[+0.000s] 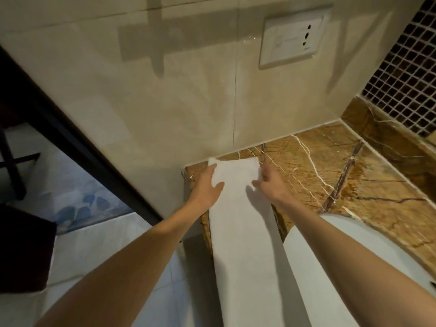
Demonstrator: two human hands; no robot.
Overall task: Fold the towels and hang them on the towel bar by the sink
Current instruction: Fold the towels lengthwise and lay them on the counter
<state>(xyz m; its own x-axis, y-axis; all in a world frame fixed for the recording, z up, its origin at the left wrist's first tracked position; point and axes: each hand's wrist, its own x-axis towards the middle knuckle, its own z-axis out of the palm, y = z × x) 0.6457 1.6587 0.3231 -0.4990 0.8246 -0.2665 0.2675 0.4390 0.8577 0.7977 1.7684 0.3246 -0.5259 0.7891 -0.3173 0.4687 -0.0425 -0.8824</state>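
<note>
- Your left hand (206, 185) lay spread on the towel's left edge, fingers straight along it and thumb over the cloth.
- The towel (243, 232), a long white strip on the marble counter (330, 166), lay between your hands, its far end just past your fingertips.
- Your right hand (269, 182) rested flat and uncurled on the right edge, thumb touching the cloth.

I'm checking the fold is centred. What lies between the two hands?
The far end of the white towel, lying flat on the marble counter, fills the stretch between the left hand and right hand; the head view shows it.
</note>
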